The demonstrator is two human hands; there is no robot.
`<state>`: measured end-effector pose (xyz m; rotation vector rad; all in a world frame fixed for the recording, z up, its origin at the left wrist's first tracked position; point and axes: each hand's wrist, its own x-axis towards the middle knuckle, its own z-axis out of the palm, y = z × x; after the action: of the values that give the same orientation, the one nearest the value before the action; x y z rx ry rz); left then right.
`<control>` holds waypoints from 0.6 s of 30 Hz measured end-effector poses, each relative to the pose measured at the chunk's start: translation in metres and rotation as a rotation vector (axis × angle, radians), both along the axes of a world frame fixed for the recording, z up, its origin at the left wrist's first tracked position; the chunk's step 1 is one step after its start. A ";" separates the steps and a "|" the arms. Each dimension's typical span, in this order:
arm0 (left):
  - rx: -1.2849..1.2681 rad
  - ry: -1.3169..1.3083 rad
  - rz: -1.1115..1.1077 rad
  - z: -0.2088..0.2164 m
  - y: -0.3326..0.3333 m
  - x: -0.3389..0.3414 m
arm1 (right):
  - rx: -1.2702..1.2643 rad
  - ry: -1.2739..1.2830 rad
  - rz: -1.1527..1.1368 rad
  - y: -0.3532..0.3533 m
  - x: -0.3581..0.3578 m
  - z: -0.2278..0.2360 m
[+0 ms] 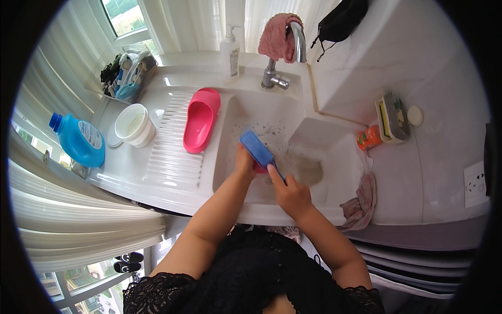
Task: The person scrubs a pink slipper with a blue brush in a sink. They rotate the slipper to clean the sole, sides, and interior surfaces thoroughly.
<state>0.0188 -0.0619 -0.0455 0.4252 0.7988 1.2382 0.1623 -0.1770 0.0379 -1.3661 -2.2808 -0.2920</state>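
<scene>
Over the white sink basin (246, 110), my right hand (291, 194) is closed round the handle of a blue scrubbing brush (255, 148), index finger stretched along it. Beneath the brush shows a bit of pink (259, 168), the same colour as the slipper nearby; the brush and hands hide most of it. My left hand (243, 161) is closed round this pink slipper, its fingers largely covered by the brush. A whole pink slipper (200, 121) lies on the ribbed washboard to the left. Dark specks and murky water are in the basin.
At the left stand a blue detergent bottle (82, 140), a white tub (137, 125) and a clear box of odds and ends (125, 76). Behind are a pump bottle (230, 55) and a tap (273, 78) draped with a pink cloth (278, 39). A rag (361, 201) hangs over the right edge.
</scene>
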 end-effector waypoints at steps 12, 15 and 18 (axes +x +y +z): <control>-0.263 -0.080 -0.026 0.002 -0.002 0.001 | 0.008 -0.029 0.149 0.016 0.016 -0.001; -0.338 -0.185 -0.006 0.013 0.005 -0.014 | -0.056 -0.095 0.106 -0.006 0.053 -0.022; -0.187 -0.090 0.010 0.007 0.001 -0.008 | -0.115 -0.092 0.085 -0.008 0.053 -0.013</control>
<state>0.0106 -0.0613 -0.0385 0.2123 0.8315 1.1719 0.2152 -0.1853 0.0250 -1.3316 -2.4582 -0.2020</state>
